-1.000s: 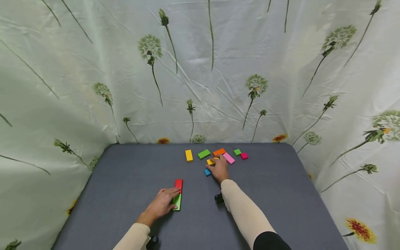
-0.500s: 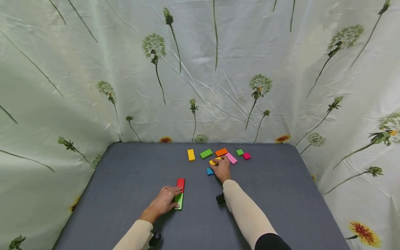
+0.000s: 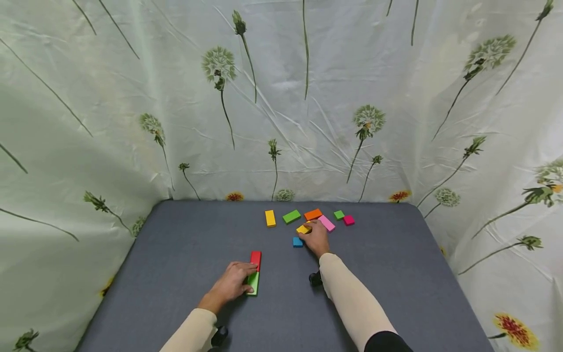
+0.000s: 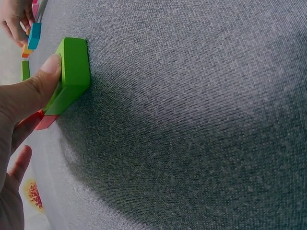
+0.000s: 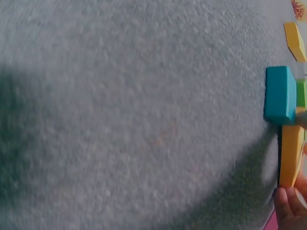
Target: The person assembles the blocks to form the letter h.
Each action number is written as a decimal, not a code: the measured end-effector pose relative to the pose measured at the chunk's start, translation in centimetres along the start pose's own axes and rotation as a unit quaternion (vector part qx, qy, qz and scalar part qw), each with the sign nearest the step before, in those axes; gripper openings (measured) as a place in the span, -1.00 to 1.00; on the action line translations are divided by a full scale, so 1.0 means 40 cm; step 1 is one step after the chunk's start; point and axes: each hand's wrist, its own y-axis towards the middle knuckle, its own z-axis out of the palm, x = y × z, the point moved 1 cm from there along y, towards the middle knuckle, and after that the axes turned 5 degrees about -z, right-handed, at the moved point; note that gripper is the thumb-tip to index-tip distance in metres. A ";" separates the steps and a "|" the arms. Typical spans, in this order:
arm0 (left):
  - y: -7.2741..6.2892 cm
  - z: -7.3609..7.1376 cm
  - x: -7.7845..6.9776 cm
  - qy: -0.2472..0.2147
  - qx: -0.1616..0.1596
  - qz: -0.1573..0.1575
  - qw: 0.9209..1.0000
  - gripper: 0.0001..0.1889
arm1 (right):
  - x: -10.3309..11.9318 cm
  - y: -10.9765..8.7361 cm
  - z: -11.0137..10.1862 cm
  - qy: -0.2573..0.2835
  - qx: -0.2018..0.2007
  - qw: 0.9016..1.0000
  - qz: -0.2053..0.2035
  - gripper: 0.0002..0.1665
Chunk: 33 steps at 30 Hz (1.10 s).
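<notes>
In the head view my left hand [image 3: 229, 282] lies over two blocks set end to end, a red block [image 3: 255, 257] at the far end and a green block [image 3: 253, 280] nearer. Its thumb presses on the green block [image 4: 76, 64] in the left wrist view, and its fingers reach onto the red one. Farther forward, my right hand [image 3: 317, 238] pinches a yellow block [image 3: 302, 229] between thumb and fingers, low at the tabletop. The right wrist view has this yellow block [image 5: 290, 153] along the right edge, fingertips at its end. Close beside it sits a blue block [image 3: 297, 242].
Behind the right hand lie an orange block [image 3: 313, 214], a pink block [image 3: 327, 223], a small green block [image 3: 338, 214] and a magenta block [image 3: 349, 220]. Left of these are a longer green block [image 3: 292, 216] and another yellow block [image 3: 270, 218]. A flowered curtain [image 3: 281, 122] borders the grey table [image 3: 189, 234].
My right hand has shifted slightly right, and more of the blue block shows beside it. The pinched yellow block has turned a little. My left hand stays on its two blocks.
</notes>
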 end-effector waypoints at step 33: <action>0.004 0.004 0.017 -0.028 -0.010 0.011 0.999 -0.41 | 0.179 0.033 0.130 -0.045 0.235 0.953 -0.184 -0.41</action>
